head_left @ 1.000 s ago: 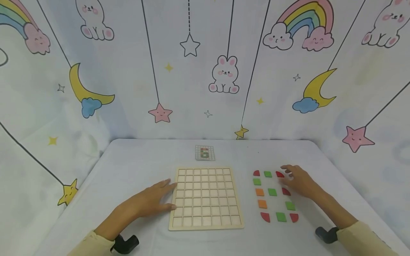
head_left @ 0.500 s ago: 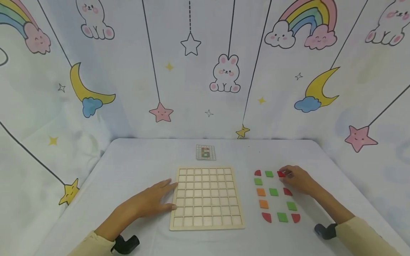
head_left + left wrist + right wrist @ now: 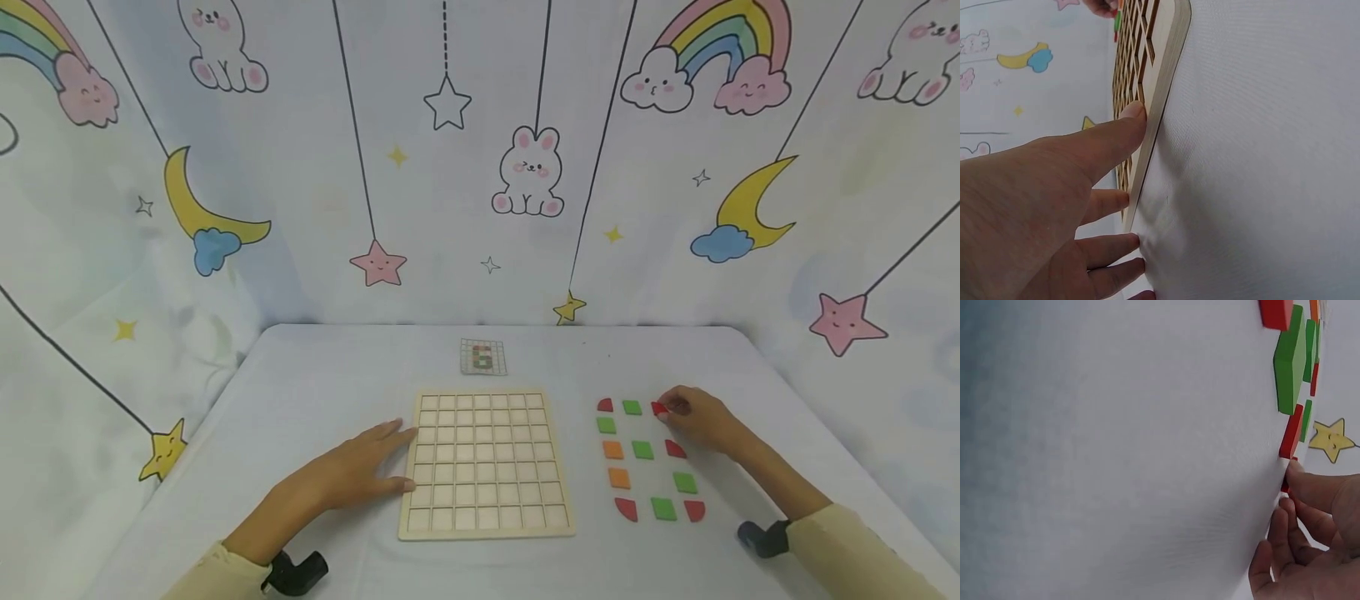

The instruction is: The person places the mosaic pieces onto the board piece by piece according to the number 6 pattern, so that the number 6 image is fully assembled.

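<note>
My left hand [image 3: 348, 469] has its thumb and a fingertip on the left rim of a wooden grid board [image 3: 486, 534]. Its fingers are extended; the left wrist view shows the thumb [image 3: 1116, 134] lying on the board's edge. To the right, my right hand [image 3: 703, 421] pinches a red quarter-round tile [image 3: 658, 408] at the far right corner of a group of tiles. In the right wrist view that tile [image 3: 1285, 483] is mostly hidden behind thumb and fingers, close to the cloth. It cannot be told whether it is lifted.
Green square tiles [image 3: 642, 450], orange squares [image 3: 612, 450] and other red quarter-round tiles [image 3: 626, 509] lie spread right of the board. Behind the board is a small card [image 3: 482, 358] with a coloured pattern on a grid. White cloth [image 3: 337, 367] covers the table; a printed backdrop [image 3: 450, 183] rises behind.
My right hand's fingers have closed from loosely spread beside the red quarter-round tile to pinching it. The left hand has stayed on the board's rim.
</note>
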Available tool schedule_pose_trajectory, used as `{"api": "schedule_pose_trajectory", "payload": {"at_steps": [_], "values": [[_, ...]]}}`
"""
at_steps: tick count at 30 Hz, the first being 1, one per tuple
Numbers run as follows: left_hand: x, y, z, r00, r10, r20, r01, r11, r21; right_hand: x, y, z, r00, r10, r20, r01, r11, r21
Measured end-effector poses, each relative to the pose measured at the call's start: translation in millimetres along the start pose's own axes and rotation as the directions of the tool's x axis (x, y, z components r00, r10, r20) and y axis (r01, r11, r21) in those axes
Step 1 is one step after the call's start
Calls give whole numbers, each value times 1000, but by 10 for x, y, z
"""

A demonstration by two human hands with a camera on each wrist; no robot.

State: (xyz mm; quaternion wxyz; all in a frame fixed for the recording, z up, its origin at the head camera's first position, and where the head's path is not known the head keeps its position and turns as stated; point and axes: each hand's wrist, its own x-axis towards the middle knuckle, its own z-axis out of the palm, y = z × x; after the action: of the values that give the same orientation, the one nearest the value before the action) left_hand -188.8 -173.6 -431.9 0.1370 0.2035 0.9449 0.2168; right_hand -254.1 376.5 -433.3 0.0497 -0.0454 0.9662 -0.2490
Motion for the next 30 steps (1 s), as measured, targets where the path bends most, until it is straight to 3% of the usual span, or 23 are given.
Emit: {"api": "schedule_pose_trajectory", "payload": {"at_steps": [16, 23, 30], "values": [[-13, -2, -9, 1000, 16, -9, -16, 1000, 5, -3, -20, 13, 998, -55, -34, 54, 998, -10], [-16, -1, -12, 1000, 15, -7, -15, 1000, 4, 33, -203, 49, 993, -108, -42, 109, 994, 9], [-15, 6, -5, 1000, 4, -8, -4, 1000, 6, 26, -598, 145, 996, -89, -23, 90, 995, 38]]}}
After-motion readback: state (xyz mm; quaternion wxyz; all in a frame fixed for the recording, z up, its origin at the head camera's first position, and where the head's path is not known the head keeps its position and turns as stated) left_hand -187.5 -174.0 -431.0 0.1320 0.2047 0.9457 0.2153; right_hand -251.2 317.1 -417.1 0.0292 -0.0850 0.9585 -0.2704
